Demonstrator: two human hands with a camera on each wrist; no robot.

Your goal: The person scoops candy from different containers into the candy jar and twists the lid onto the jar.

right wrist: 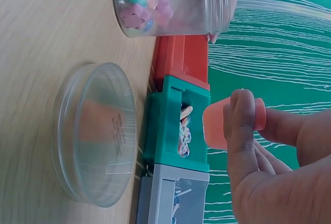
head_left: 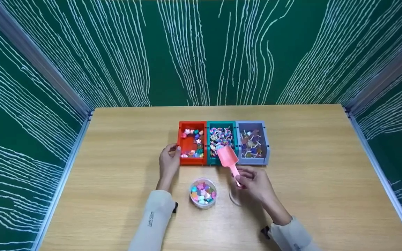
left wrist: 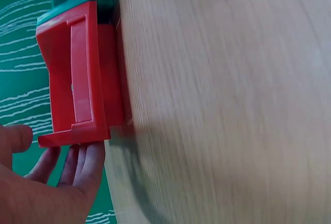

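My right hand [head_left: 257, 183] pinches the handle of a pink scoop [head_left: 227, 157], whose bowl overlaps the front of the green bin [head_left: 222, 160] in the head view. Nothing shows in the scoop's bowl. Swirl-coloured candy-like pieces [head_left: 221, 134] fill the green bin. Beside the red bin [head_left: 187, 143], my left hand [head_left: 169, 162] rests its fingers against the outer left wall; the left wrist view shows the thumb [left wrist: 18, 138] apart from the fingers. Small colourful charms lie in the red bin. A clear jar [head_left: 203, 202] of star-shaped beads stands between my forearms.
Joined to the green bin's right is a grey bin [head_left: 267, 158] holding small pieces with white sticks. A clear round lid [right wrist: 98, 131] lies on the wooden table [head_left: 127, 139], right of the jar. Green walls with white lines enclose the table's back and sides.
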